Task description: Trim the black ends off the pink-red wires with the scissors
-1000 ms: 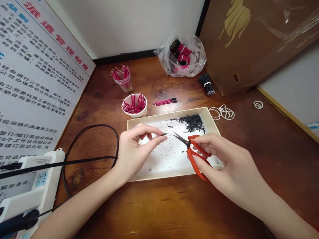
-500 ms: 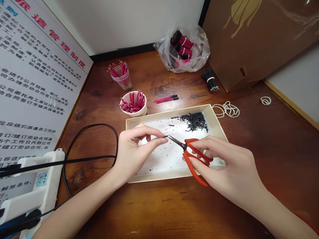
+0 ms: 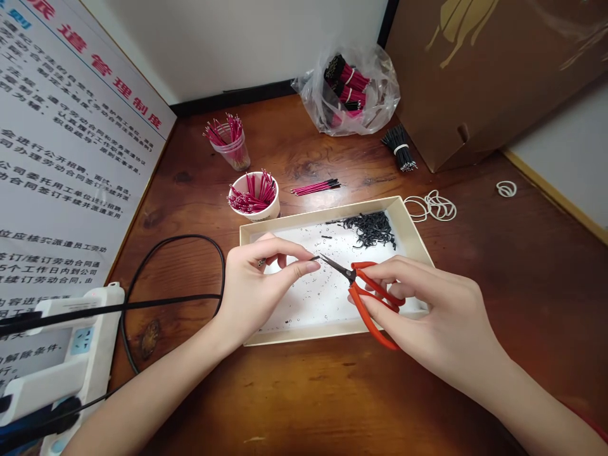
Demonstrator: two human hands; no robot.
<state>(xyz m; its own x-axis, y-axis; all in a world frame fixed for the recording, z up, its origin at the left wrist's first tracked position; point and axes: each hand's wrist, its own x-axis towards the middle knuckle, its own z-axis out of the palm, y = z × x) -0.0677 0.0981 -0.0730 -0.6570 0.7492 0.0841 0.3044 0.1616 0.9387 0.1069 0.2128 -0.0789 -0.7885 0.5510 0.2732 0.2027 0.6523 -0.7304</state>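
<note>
Left hand (image 3: 259, 288) pinching short black wire (image 3: 315, 258) above tray (image 3: 332, 334); right hand (image 3: 427, 310) gripping red scissors (image 3: 368, 316), tips just beside wire.

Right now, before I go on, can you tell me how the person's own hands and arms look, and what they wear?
The left hand and right hand are bare, with no gloves, rings or watch showing. The left forearm and right forearm show no sleeves for most of their length. The fingernails look short and unpainted. Near the bottom right corner, a thin red edge follows the right forearm; I cannot tell what it is.
</note>
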